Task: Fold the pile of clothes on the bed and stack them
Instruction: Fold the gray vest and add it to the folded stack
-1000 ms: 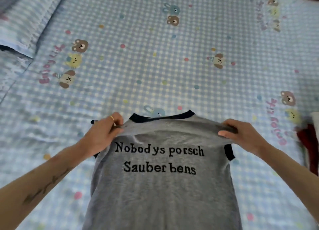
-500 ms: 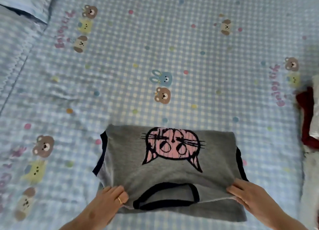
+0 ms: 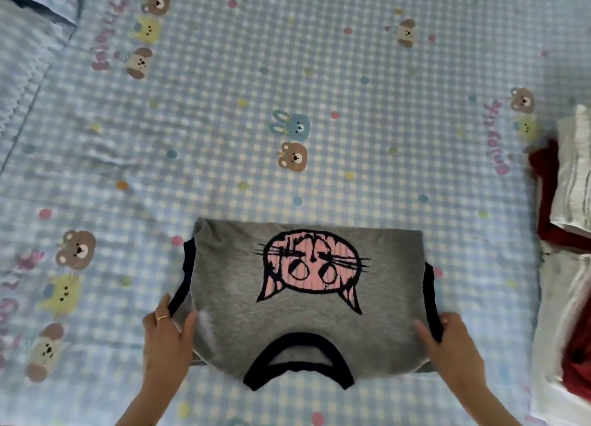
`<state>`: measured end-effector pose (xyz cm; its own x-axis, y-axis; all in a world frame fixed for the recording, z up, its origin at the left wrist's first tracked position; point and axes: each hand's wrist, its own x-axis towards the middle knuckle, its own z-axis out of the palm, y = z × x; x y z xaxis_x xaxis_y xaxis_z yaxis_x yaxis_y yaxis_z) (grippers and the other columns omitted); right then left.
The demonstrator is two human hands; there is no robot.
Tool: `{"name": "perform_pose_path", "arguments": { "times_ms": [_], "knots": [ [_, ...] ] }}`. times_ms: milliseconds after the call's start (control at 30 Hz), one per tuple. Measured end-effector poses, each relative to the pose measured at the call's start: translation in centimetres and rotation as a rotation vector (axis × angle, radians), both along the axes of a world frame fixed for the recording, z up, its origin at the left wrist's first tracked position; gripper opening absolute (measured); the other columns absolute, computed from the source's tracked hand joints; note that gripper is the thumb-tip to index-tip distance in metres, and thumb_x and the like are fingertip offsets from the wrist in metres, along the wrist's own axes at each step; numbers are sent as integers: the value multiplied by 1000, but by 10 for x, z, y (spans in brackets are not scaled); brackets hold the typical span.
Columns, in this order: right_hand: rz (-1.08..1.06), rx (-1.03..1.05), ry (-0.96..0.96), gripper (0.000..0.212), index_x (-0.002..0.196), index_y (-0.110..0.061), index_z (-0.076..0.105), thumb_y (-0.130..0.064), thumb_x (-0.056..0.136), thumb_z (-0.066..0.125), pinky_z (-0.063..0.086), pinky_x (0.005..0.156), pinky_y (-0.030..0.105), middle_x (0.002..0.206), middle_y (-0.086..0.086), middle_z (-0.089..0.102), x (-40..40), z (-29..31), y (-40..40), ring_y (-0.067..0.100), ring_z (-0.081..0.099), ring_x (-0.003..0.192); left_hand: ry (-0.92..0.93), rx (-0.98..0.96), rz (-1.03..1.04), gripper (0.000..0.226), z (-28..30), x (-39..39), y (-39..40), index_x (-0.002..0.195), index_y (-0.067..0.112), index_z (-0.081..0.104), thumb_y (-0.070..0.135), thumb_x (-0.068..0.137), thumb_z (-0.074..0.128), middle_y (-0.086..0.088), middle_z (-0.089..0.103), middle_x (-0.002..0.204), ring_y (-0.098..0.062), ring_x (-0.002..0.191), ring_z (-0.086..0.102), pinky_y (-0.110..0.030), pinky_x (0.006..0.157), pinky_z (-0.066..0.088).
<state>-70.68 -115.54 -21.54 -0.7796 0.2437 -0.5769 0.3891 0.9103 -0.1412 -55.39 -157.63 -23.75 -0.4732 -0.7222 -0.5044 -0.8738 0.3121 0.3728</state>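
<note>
— Grey cat-print T-shirt (image 3: 307,297): where is it lying, and how are you holding it?

— It is lying folded on the checked bedsheet (image 3: 287,73), collar toward you. Your left hand (image 3: 168,339) is pinching the left edge by the dark sleeve trim, thumb on top of the fabric. Your right hand (image 3: 451,345) is gripping the right edge the same way, fingers curling around the sleeve band.

— How is it going to handle?

— It is looking light, soft and limp, so it is likely sagging wherever you are not supporting it. You are better off taking both side edges through all layers, keeping the fold flat.

— And the stack?

— The pile of red and white clothes (image 3: 566,233) is sitting at the right edge; whether those are folded is hard to tell.
</note>
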Motion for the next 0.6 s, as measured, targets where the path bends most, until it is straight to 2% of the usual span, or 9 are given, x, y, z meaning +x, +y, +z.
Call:
{"name": "perform_pose_path", "arguments": {
  "times_ms": [67, 133, 233, 267, 333, 400, 433, 500, 600],
  "knots": [
    [-14, -42, -58, 27, 92, -19, 44, -40, 88, 59, 47, 63, 39, 85, 3, 60, 9, -5, -6, 29, 60, 76, 4, 32, 51, 29, -5, -7, -3, 112, 9, 54, 23, 87, 62, -14, 57, 103, -32, 82, 58, -40, 69, 46],
    [-66, -12, -61, 21, 90, -15, 46, -31, 89, 60, 48, 69, 43, 87, 12, 62, 10, -6, -5, 32, 59, 78, -17, 17, 119, 9, -9, -3, -11, 92, 10, 56, 17, 87, 61, -11, 62, 83, -32, 77, 58, -37, 67, 43],
    [-128, 137, 15, 33, 107, -3, 54, -22, 84, 68, 45, 86, 52, 109, 27, 54, 1, -3, -3, 45, 52, 102, -41, 30, 255, 15, -8, 12, -28, 91, 6, 53, 16, 84, 64, -12, 61, 79, -32, 73, 56, -35, 63, 39],
    [-81, 166, 81, 39, 113, -2, 54, -21, 83, 69, 42, 89, 54, 114, 28, 52, -5, -1, -12, 46, 49, 107, -35, 59, 283, 19, -6, 16, -31, 89, 4, 52, 16, 84, 66, -11, 59, 78, -35, 73, 58, -34, 61, 39],
    [148, 109, 238, 38, 115, -3, 56, -24, 85, 66, 43, 88, 53, 113, 24, 55, -18, 6, -58, 43, 50, 106, -17, 120, 304, 27, -3, 22, -29, 82, 5, 48, 21, 82, 69, -9, 56, 74, -32, 66, 59, -32, 57, 39],
    [407, -98, 298, 30, 115, -10, 58, -27, 90, 58, 46, 87, 46, 111, 11, 59, -31, 10, -132, 31, 55, 102, -16, 188, 316, 36, -2, 25, -21, 79, 2, 48, 27, 79, 74, -1, 53, 61, -27, 64, 63, -31, 55, 40],
    [509, -227, 296, 28, 116, -13, 58, -28, 93, 54, 47, 88, 42, 110, 5, 59, -38, 9, -176, 25, 55, 101, -22, 218, 325, 39, -4, 27, -18, 81, -2, 50, 27, 76, 76, 3, 52, 59, -27, 70, 65, -31, 58, 41],
    [712, -428, 248, 28, 119, -17, 57, -30, 97, 47, 47, 89, 37, 113, 1, 57, -53, 0, -265, 20, 56, 102, -44, 261, 362, 43, -8, 31, -13, 93, -7, 54, 22, 72, 79, 3, 57, 68, -27, 81, 67, -34, 70, 46],
    [977, -508, 6, 37, 130, -17, 48, -30, 96, 50, 46, 90, 35, 128, 3, 50, -72, -19, -372, 23, 54, 110, -80, 318, 394, 48, -13, 31, -9, 106, -3, 53, 17, 71, 80, -3, 63, 76, -28, 88, 66, -39, 82, 49]
  ]
}}
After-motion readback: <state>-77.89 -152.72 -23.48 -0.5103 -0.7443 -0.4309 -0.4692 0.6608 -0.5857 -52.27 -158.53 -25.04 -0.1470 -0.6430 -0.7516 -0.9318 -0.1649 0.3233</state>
